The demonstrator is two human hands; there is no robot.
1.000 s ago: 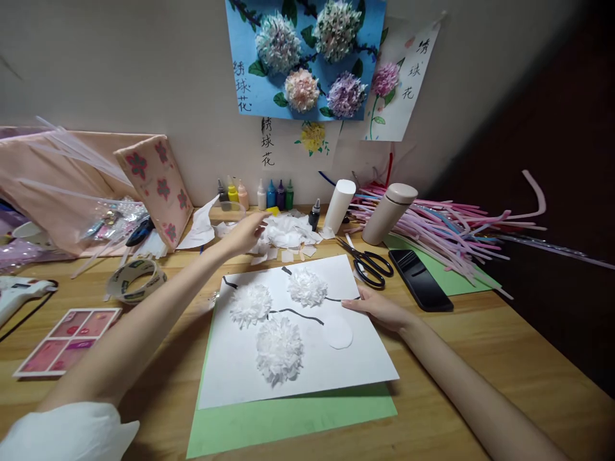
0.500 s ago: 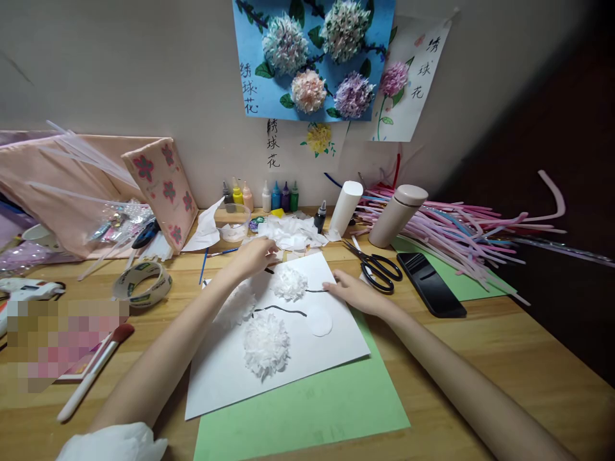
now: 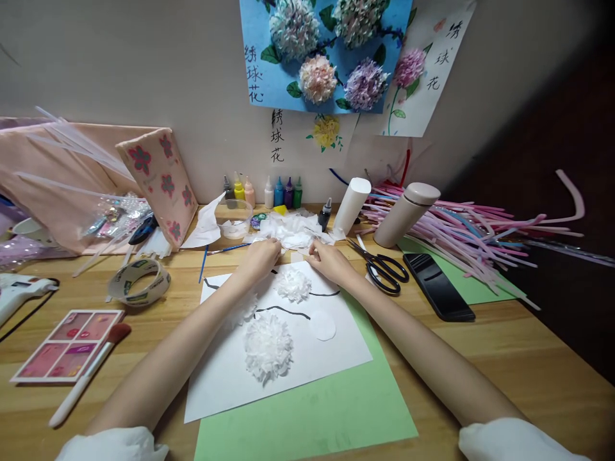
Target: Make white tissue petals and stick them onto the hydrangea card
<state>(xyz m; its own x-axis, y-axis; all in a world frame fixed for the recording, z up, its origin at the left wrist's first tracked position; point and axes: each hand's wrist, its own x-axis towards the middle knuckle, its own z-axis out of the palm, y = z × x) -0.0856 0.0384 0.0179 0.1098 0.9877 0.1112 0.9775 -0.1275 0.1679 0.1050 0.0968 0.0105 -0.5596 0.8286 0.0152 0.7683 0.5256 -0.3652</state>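
Observation:
My left hand is at the top edge of a white sheet of paper, its fingers curled together. Close by on the right, my right hand also has its fingers bent inward; what either pinches is too small to make out. Just beyond both hands lies a heap of white tissue paper pieces. The sheet carries fluffy white paper flowers, the nearest large and round, another near the top, one partly hidden under my left forearm. A bare white paper disc and black painted stems also show.
Green paper lies under the sheet. Black scissors, a phone and a bottle are at right. Tape, a makeup palette and a brush lie left. Small paint bottles line the wall.
My right hand has left the sheet's right edge and moved up and left to the tissue heap. My left hand stays near the top edge. The view has shifted slightly.

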